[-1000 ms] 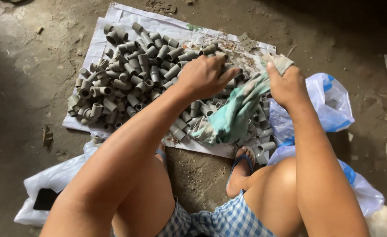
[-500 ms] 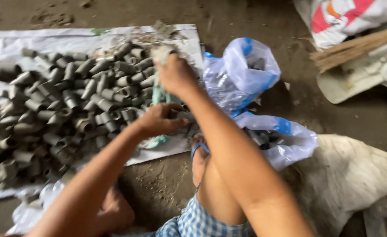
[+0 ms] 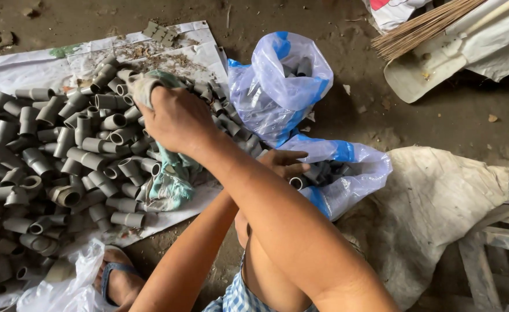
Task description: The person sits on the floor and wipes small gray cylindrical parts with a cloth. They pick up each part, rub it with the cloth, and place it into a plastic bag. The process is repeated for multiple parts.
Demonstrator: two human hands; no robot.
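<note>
My right hand (image 3: 176,118) reaches across to the left and grips a green cloth (image 3: 171,182), which hangs down over a heap of short grey pipe fittings (image 3: 64,156) on a white sheet (image 3: 12,69). My left hand (image 3: 286,163) passes under the right forearm to the mouth of a clear and blue plastic bag (image 3: 353,173). Its fingers curl around a grey fitting (image 3: 296,182) at the bag's opening. More grey fittings lie inside that bag.
A second clear and blue bag (image 3: 280,81) with fittings stands behind the first. A broom (image 3: 422,26) and a dustpan (image 3: 433,69) lie at the top right, a dirty sack (image 3: 433,208) at the right, wooden slats (image 3: 497,248) at the lower right. My sandalled foot (image 3: 119,280) is below.
The view has swung to the right. My left hand left the heap and went under the right arm to the bag. My right hand kept the cloth.
</note>
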